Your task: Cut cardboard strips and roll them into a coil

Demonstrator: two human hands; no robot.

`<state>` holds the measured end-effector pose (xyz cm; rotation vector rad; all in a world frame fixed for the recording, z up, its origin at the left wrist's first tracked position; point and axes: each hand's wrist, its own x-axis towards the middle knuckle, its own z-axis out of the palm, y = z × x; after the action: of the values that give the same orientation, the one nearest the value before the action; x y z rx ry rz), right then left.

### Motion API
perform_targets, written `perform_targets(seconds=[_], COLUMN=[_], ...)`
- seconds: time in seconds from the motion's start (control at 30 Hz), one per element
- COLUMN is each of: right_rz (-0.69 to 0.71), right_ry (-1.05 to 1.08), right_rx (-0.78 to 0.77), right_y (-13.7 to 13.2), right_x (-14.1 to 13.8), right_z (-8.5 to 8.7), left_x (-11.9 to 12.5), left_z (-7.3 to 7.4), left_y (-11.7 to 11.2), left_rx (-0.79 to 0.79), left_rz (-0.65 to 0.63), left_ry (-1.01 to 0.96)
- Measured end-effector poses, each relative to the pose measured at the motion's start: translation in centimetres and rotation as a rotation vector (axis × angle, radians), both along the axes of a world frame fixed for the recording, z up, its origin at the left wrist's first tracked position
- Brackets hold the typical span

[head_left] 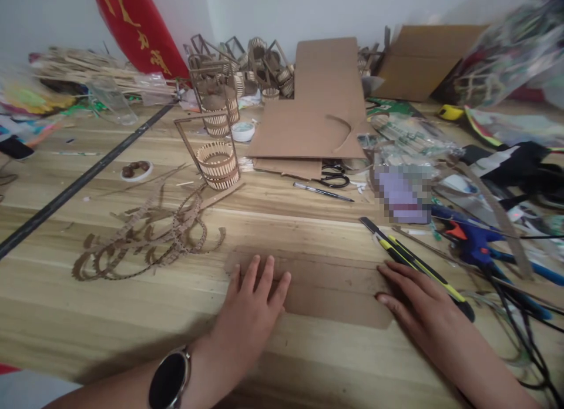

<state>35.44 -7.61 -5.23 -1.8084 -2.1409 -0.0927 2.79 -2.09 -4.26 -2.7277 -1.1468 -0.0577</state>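
Observation:
A flat strip of brown cardboard lies on the wooden table in front of me. My left hand rests on its left part, fingers spread, with a watch on the wrist. At the strip's right end is my right hand, its fingers stretched out and its thumb apart from them, touching the edge. Just beyond that hand lie a black-and-yellow utility knife and a thin strip of material. Curled cardboard strips with notched edges are heaped to the left.
Small slatted baskets with tall handles stand behind, near large cardboard sheets. A pen and black-handled scissors lie nearby. On the right are a blue glue gun and cables. A long dark rod crosses the left side.

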Motion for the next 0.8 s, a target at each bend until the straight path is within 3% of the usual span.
perform_targets(seconds=[0.3,0.8], right_rz=[-0.002,0.051], right_ry=[0.025,-0.025], right_rx=[-0.009,0.020], right_y=[0.09,0.45], right_x=[0.52,0.57], right_z=[-0.70,-0.12], left_x=[-0.11,-0.15], left_z=[0.40,0.23], left_y=[0.69,0.58], left_rx=[-0.062,-0.095], left_rz=[0.002,0.010], left_ry=[-0.035,-0.015])
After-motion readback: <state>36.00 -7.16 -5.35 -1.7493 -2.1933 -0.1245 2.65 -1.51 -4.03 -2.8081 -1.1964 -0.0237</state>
